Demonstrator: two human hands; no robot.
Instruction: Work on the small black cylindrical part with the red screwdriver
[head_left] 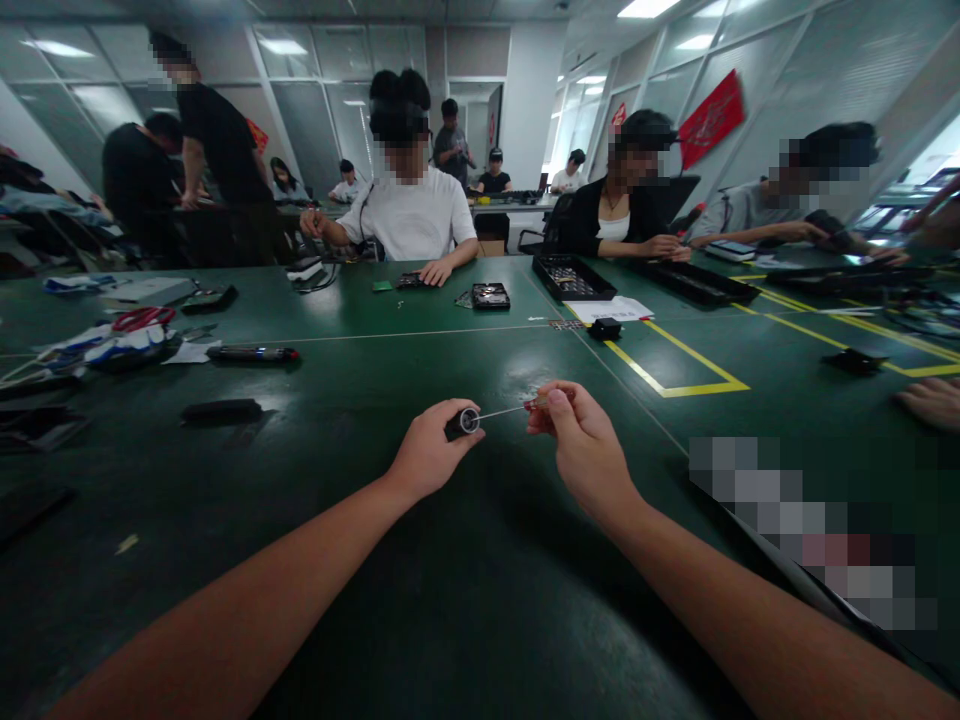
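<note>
Hands hover above the desk's [480, 620] middle: left hand [429, 455] clamped round a black handle [459, 423], right hand [581, 445] pinching its thin shaft [501, 411]. Loose pinching could let the shaft slip out and drop.

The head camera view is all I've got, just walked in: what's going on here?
A person at a green table holds a small black cylinder in the left hand and pinches a thin metal rod with the right hand, its tip at the cylinder's end. Opposite, a person in white handles small parts.
</note>
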